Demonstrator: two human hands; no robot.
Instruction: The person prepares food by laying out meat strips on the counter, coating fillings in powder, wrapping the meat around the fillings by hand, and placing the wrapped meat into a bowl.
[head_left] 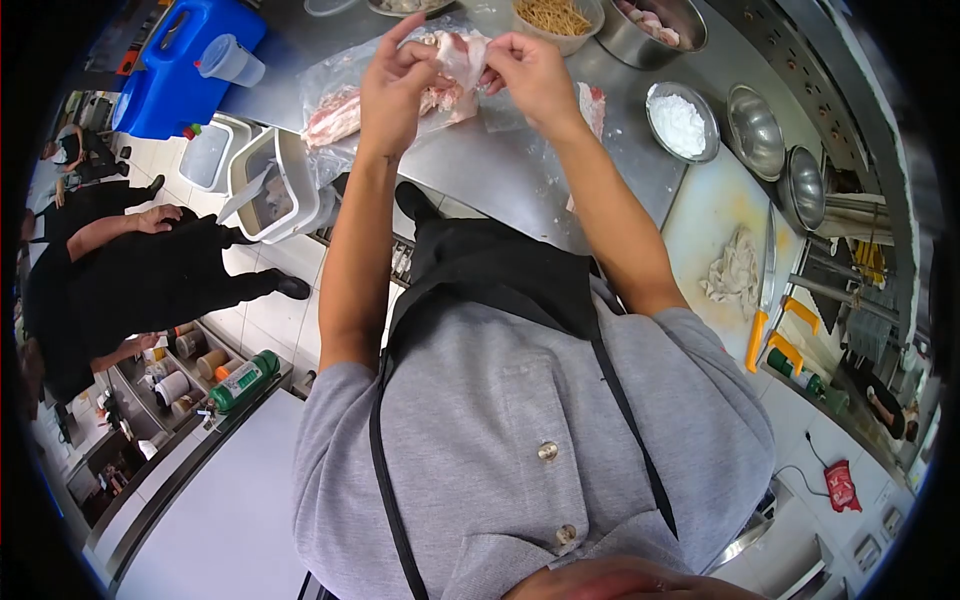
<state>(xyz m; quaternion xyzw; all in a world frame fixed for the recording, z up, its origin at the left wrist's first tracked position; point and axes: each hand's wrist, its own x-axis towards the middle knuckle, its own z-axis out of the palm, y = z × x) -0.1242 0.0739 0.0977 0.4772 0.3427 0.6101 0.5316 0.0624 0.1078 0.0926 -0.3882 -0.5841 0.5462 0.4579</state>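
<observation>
Both hands are raised over the steel counter. My right hand [524,80] pinches the edge of a thin pale slice of meat [462,58]. At the slice's other side is my left hand [398,85], its index finger stretched up and its other fingers bent against the meat. Beneath and around them, pinkish-white meat [335,117] lies on a clear plastic sheet [320,88]. Another strip of meat [592,108] rests on the counter beside my right wrist.
Around the counter [455,165] are a bowl of sticks [553,17], a pot of meat [655,28], a bowl of white powder [680,124] and a blue jug [180,75]. A knife [766,280] and cloth [735,268] lie on the cutting board [700,215]. People [140,280] stand left.
</observation>
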